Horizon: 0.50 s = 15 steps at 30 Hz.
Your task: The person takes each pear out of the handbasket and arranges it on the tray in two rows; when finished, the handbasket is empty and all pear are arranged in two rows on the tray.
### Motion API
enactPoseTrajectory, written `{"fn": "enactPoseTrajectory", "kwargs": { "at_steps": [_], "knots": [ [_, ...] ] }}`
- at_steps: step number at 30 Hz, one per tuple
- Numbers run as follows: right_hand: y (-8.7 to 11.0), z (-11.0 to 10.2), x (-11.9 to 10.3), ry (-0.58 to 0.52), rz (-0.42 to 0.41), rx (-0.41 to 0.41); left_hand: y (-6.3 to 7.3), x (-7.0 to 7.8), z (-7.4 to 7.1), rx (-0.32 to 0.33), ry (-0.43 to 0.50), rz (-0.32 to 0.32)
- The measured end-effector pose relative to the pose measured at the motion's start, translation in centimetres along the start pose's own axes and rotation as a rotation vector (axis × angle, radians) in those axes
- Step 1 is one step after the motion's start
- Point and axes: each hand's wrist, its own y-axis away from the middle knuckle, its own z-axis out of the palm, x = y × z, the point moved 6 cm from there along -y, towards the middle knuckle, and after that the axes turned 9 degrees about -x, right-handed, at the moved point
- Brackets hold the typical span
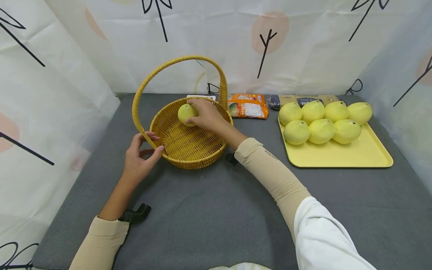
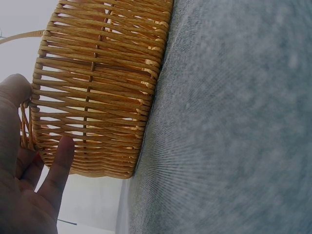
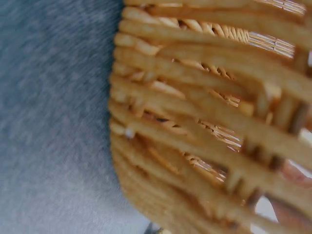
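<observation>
A woven yellow wicker basket [image 1: 194, 163] with a tall arched handle [image 1: 136, 108] stands upright on the grey table. My left hand [image 1: 140, 157] grips its left rim where the handle joins; in the left wrist view, thumb and fingers lie around that edge by the weave [image 2: 97, 97]. Over the basket's far part, my right hand [image 1: 209, 116] holds a round yellow-green fruit [image 1: 187, 114] between thumb and fingers. Whether the fruit touches the basket floor, I cannot tell. The basket's side [image 3: 204, 112] fills most of the right wrist view and largely hides that hand.
Several pale yellow fruits [image 1: 322, 131] sit in two rows on a yellow tray [image 1: 351, 159] at the right. Behind the basket lie an orange packet [image 1: 248, 106] and a long brown package [image 1: 293, 100], against a patterned white cloth wall [image 1: 229, 48].
</observation>
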Motion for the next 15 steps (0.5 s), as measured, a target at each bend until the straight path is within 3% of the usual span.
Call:
{"fn": "enactPoseTrajectory", "kwargs": {
  "at_steps": [8,15],
  "knots": [
    [2.2,-1.0,-0.4,0.003,-0.061,0.036,0.0,0.0,0.0,0.002,0.003,0.003],
    [5.6,-2.5,-1.8,-0.024,-0.159,0.080,0.0,-0.1,0.0,0.003,-0.005,-0.011]
  ]
}}
